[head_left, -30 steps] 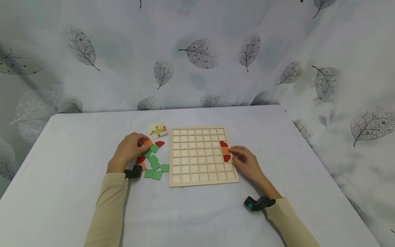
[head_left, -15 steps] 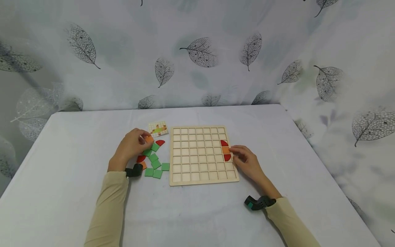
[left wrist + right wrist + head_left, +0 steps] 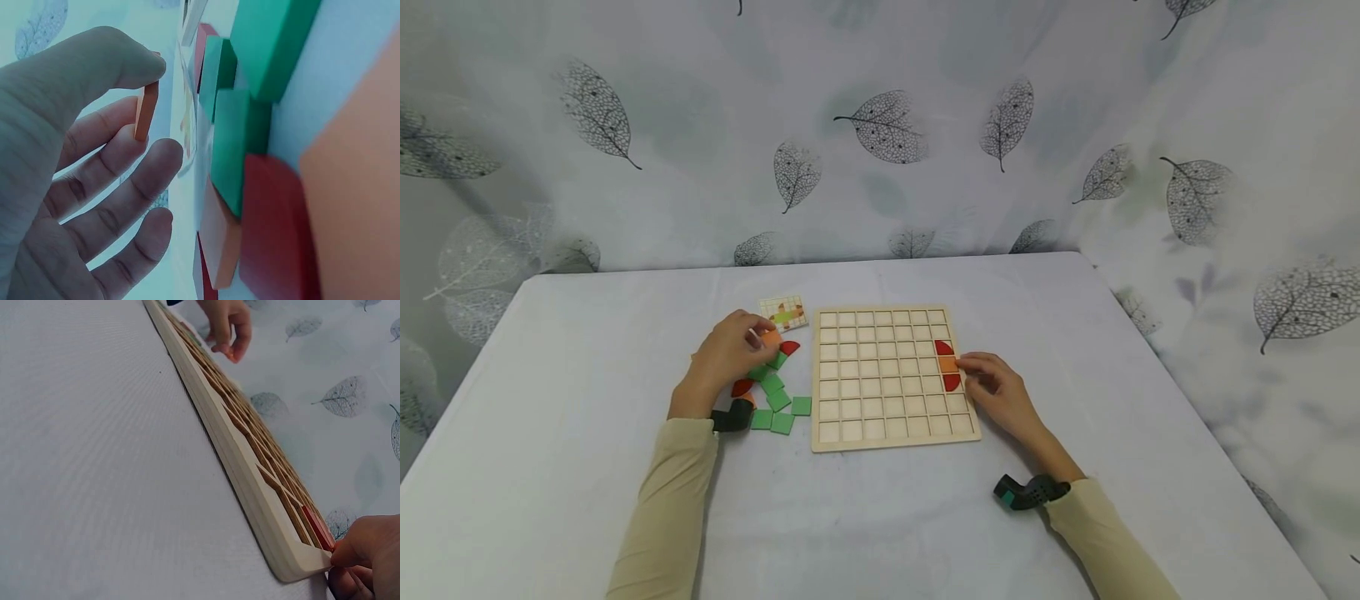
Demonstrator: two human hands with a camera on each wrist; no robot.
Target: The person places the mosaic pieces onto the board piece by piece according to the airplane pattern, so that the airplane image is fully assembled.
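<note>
My left hand (image 3: 724,357) pinches an orange square tile (image 3: 147,112) between thumb and fingertips, just above the loose pieces left of the wooden grid board (image 3: 895,447). In the left wrist view the other fingers spread loosely below the tile. My right hand (image 3: 1002,398) holds the board's right edge, its fingertips at the rim beside an orange tile (image 3: 948,365) set in the rightmost column. A red rounded piece (image 3: 943,347) lies in the cell above that tile and another red rounded piece (image 3: 952,382) in the cell below.
Several green square tiles (image 3: 782,423) lie scattered left of the board, with a red rounded piece (image 3: 789,347) near them. Behind them is a small pattern card (image 3: 793,317). A white cloth (image 3: 880,533) covers the table, and a leaf-print curtain (image 3: 880,200) hangs behind it.
My left hand has shifted a little to the right and away from me, carrying the orange tile toward the pattern card. The right hand and the board have stayed put.
</note>
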